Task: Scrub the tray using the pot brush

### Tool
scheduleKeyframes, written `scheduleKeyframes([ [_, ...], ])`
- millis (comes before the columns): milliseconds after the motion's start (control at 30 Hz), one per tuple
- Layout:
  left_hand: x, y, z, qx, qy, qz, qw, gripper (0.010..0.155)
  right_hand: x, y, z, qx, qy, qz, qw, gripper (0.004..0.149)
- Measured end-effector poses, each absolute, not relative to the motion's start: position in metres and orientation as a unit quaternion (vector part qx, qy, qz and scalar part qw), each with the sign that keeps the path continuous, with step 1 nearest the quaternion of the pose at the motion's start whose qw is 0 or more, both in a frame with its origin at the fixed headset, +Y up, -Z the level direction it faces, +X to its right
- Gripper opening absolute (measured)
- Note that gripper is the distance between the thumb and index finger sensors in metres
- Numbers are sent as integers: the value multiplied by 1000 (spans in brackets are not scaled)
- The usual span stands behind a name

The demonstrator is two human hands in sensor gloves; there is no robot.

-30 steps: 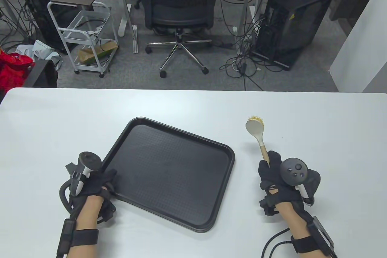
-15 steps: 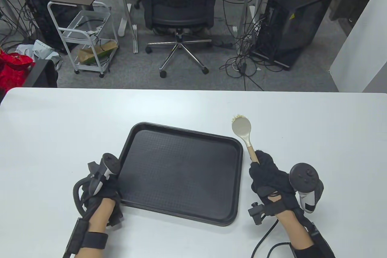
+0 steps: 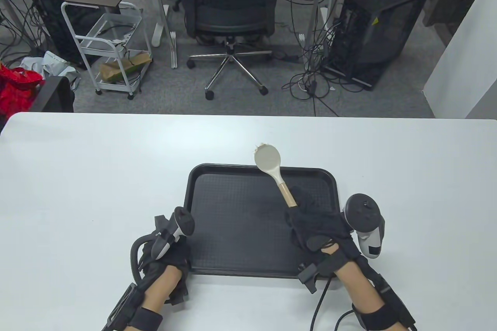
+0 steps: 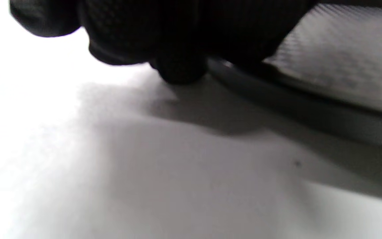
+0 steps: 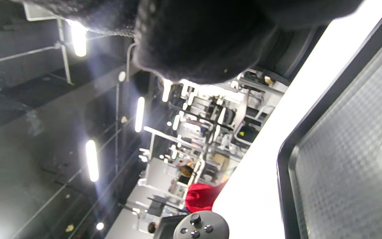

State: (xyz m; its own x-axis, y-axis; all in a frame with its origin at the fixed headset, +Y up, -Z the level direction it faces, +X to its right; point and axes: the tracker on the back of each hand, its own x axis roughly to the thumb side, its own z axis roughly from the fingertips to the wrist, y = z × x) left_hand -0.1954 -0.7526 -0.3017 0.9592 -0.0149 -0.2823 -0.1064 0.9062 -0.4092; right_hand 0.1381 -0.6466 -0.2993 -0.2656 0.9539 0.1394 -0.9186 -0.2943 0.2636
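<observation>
Table view: right hand (image 3: 316, 226) around pot brush (image 3: 273, 170)

the tray (image 3: 233, 207) looks like black plastic, matt, its floor stamped with a fine pebbled grid that shows plainly in the right wrist view, while its raised rim (image 5: 313, 122) is smooth with a faint sheen. the pot brush (image 3: 271, 170) has a smooth cream plastic head, a pale wooden handle (image 3: 288, 196) with a dull finish, and straw-coloured bristles (image 3: 261, 146) that look coarse. the left hand (image 3: 165, 265) and right hand (image 3: 318, 226) wear black knitted cloth gloves, soft and fuzzy at the edges. each tracker (image 3: 365, 218) is hard plastic, dark matt on top and glossy white below. the table (image 3: 77, 175) is white, smooth, with a low satin shine.
</observation>
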Motion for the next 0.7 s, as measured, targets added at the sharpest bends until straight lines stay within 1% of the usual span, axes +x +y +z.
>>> scheduleKeyframes([
  [67, -195, -753, -299, -208, 138, 27, 968, 64, 122, -648, -305, 118, 81, 798, 585, 59],
  [200, -200, -756, -297, -202, 133, 54, 969, 64, 88, -664, -324, 73, 115, 805, 577, 58],
  [267, -203, -757, -297, -203, 130, 68, 968, 64, 73, -679, -338, 45, 155, 805, 571, 58],
  [400, -206, -758, -297, -204, 122, 86, 967, 64, 50, -711, -359, 7, 201, 793, 575, 58],
  [467, -205, -758, -298, -207, 119, 82, 968, 64, 45, -723, -368, -6, 217, 799, 560, 58],
  [567, -203, -758, -298, -205, 117, 72, 969, 64, 37, -736, -379, -12, 247, 784, 570, 58],
  [700, -202, -757, -297, -206, 118, 69, 969, 64, 25, -748, -386, -17, 259, 791, 555, 58],
])
